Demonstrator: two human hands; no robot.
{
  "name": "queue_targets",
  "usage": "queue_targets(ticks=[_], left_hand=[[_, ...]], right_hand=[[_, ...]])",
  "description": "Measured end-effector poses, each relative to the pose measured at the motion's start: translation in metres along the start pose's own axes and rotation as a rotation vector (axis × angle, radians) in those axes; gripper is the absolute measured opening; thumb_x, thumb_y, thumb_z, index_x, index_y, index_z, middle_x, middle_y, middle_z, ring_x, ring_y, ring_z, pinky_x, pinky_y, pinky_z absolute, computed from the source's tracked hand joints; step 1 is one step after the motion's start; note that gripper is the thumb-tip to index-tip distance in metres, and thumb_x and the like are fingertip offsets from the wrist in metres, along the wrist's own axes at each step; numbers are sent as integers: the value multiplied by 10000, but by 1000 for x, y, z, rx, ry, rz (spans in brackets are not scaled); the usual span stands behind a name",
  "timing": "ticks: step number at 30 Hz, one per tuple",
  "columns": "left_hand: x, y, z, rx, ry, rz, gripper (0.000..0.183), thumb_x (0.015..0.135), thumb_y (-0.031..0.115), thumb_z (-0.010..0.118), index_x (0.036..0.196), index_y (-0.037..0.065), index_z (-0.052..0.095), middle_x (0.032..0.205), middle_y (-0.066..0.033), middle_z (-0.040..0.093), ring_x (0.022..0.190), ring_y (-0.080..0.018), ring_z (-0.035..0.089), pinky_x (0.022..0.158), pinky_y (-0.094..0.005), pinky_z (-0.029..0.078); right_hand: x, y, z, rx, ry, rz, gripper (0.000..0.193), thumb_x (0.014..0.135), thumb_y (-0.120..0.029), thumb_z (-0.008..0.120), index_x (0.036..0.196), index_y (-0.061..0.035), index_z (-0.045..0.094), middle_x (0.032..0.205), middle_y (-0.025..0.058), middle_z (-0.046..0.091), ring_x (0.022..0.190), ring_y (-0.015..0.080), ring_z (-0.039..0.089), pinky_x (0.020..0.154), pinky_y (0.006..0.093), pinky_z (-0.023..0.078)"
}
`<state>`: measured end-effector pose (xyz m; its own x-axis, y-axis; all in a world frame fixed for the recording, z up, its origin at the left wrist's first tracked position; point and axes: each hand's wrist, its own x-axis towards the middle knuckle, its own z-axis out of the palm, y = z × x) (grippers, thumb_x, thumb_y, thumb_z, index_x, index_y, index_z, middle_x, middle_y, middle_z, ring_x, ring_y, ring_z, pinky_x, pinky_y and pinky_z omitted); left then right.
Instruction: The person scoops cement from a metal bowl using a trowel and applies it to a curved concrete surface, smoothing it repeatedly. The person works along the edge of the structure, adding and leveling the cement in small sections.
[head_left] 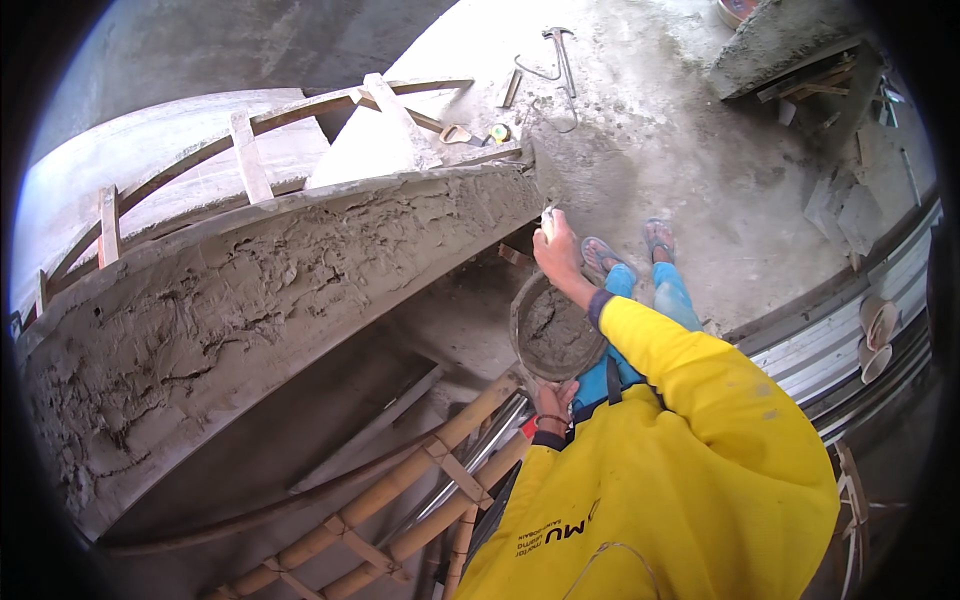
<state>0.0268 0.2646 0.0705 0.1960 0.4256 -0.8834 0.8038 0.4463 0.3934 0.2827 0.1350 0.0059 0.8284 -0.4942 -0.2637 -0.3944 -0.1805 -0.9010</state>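
Left hand [553, 402] gripping mortar pan [555, 330] from below; right hand [556, 248] clenched on trowel [548, 216] near plastered beam [300, 270]. Best kept level, pressing firmly.

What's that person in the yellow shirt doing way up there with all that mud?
A person in a yellow top stands on a bamboo scaffold beside a curved beam coated in rough wet grey mortar. The left hand holds a round pan of mortar from below. The right hand is raised to the beam's end, gripping a small tool, probably a trowel, mostly hidden. Far below on the concrete floor lie a few hand tools.
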Motion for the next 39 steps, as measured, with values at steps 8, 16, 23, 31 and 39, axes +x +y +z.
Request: queue_targets(ticks=[8,16,23,31,39], left_hand=[[-4,12,-2,-17,48,-71,287,834,20,376,1103,-60,438,1101,-231,567,991,-438,662,819,-495,612],[-10,10,-9,16,-40,-26,269,828,32,407,1085,-7,474,1123,-199,577,1005,-417,650,852,-507,593],[3,1,-19,11,-50,-50,232,804,60,420,1019,8,491,1134,-204,581,1058,-441,617,929,-546,551],[8,0,-18,-55,-29,-47,105,865,38,396,962,16,428,1040,-205,567,999,-476,639,830,-553,595],[-2,1,-3,52,16,-53,307,1007,290,360,1013,26,514,1056,-161,594,1079,-437,613,941,-517,546]], right_hand=[[-8,-16,73,94,-260,98,368,839,-104,629,1160,-14,474,1090,269,599,1051,486,571,878,546,468],[58,26,86,-147,-524,432,396,845,-147,598,1210,-5,538,1192,274,625,1150,427,589,961,485,479],[62,28,104,-75,-595,319,434,837,-176,619,1225,4,547,1180,288,631,1150,441,584,968,469,479],[32,-4,85,31,-547,154,464,835,-197,668,1228,8,529,1094,291,649,1083,451,607,922,478,490],[18,-23,59,93,-553,132,394,825,-188,664,1137,16,535,1034,303,648,1037,477,605,867,502,489]])
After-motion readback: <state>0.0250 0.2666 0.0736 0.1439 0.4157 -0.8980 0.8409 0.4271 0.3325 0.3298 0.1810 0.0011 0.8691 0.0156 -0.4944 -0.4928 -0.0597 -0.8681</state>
